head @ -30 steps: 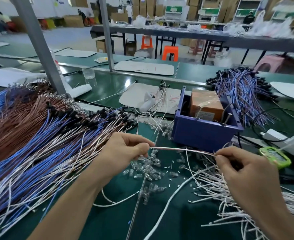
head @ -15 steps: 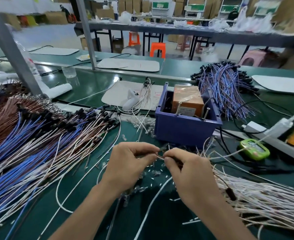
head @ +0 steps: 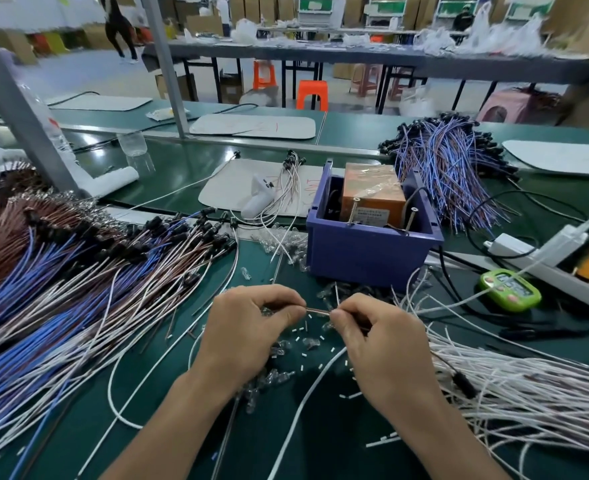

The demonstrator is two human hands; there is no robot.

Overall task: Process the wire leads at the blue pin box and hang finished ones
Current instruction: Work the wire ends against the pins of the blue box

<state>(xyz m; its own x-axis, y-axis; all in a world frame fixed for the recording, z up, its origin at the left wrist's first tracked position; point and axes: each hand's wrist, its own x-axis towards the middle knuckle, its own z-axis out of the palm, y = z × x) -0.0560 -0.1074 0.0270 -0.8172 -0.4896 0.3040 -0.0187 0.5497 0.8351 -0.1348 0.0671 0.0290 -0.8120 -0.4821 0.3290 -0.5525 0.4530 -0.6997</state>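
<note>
My left hand (head: pixel 248 330) and my right hand (head: pixel 379 344) each pinch one end of a thin brown wire lead (head: pixel 318 310), stretched level between them just in front of the blue pin box (head: pixel 366 252). The box stands on the green bench with an orange block (head: pixel 372 188) inside and two upright pins (head: pixel 355 211) at its front rim. Small clear caps (head: pixel 279 375) and white insulation bits lie scattered under my hands. A fan of white leads (head: pixel 515 386) lies to the right.
A big pile of blue, brown and white leads with black ends (head: pixel 88 271) covers the bench at left. Another blue bundle (head: pixel 452 168) lies behind the box. A green timer (head: pixel 509 289) and a white power strip (head: pixel 542 258) sit at right. A grey post (head: pixel 19 109) rises at left.
My hands came together from a wide stretch, then parted slightly, now holding a short length of the lead between them. The view moved closer to the box.
</note>
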